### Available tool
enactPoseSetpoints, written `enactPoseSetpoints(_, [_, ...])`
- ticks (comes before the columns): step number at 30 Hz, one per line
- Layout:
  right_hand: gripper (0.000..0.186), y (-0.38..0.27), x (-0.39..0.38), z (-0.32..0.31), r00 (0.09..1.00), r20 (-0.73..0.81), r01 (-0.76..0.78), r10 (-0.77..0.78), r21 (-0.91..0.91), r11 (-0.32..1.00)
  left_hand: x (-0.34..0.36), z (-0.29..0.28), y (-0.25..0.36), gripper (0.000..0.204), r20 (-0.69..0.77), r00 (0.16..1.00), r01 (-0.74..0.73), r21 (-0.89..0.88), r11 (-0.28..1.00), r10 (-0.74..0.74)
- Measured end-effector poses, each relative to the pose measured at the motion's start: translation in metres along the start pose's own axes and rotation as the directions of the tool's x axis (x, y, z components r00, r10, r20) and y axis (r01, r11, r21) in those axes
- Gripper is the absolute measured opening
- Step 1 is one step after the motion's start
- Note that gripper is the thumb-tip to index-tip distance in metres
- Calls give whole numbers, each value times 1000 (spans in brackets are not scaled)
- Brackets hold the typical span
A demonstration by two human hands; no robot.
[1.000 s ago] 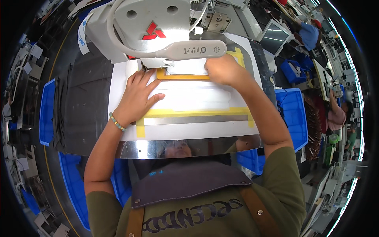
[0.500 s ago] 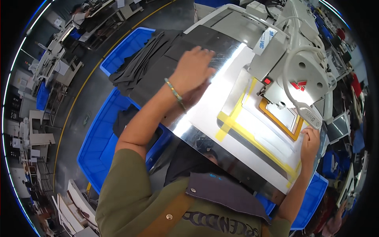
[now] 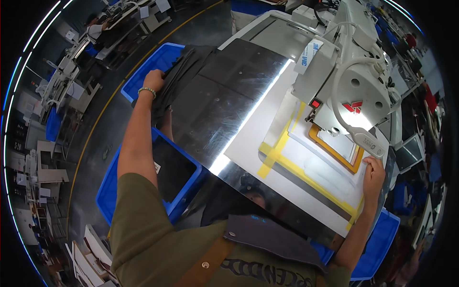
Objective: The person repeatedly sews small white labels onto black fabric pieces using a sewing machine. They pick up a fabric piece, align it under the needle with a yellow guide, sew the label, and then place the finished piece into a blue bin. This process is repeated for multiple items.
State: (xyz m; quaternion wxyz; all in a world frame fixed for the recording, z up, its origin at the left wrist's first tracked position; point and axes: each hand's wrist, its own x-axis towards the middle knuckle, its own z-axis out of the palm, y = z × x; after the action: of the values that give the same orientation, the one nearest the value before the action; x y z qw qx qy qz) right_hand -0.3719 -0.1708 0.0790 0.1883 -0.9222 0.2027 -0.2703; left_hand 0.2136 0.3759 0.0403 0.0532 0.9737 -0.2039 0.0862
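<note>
Dark fabric pieces [image 3: 185, 71] lie piled at the left edge of the surface [image 3: 251, 53], and my left hand [image 3: 154, 80] is against the pile's outer side. I have that arm stretched far out to my left, the forearm rising almost straight, a beaded bracelet [image 3: 147, 90] around the wrist and the back of the hand toward me. Its fingers are curled in at the cloth; whether they pinch a piece I cannot tell. One blue bin [image 3: 165, 49] sits just beyond this hand; another [image 3: 189, 184], nearer me, has dark material inside. Further right, a white sheet [image 3: 253, 139] with yellow tape [image 3: 272, 152] lies beneath the machine head [image 3: 313, 71], an orange-yellow frame [image 3: 352, 166] on it. At the far right my forearm leans up and outward, my right hand [image 3: 374, 178] just beside the frame's corner, below the lamp [image 3: 370, 143]. Those fingers are bent inward; I cannot tell whether they hold anything.
</note>
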Motion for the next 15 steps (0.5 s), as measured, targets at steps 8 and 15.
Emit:
enactPoseSetpoints(8, [18,-55,6,-12,995,78,62,-67,74,995,-58,-65,123,18,-523,830,-234,-10,972,195])
enactPoseSetpoints(15, [38,-155,10,45,858,279,422,-431,96,902,-166,-57,261,19,-465,615,-739,-56,672,637])
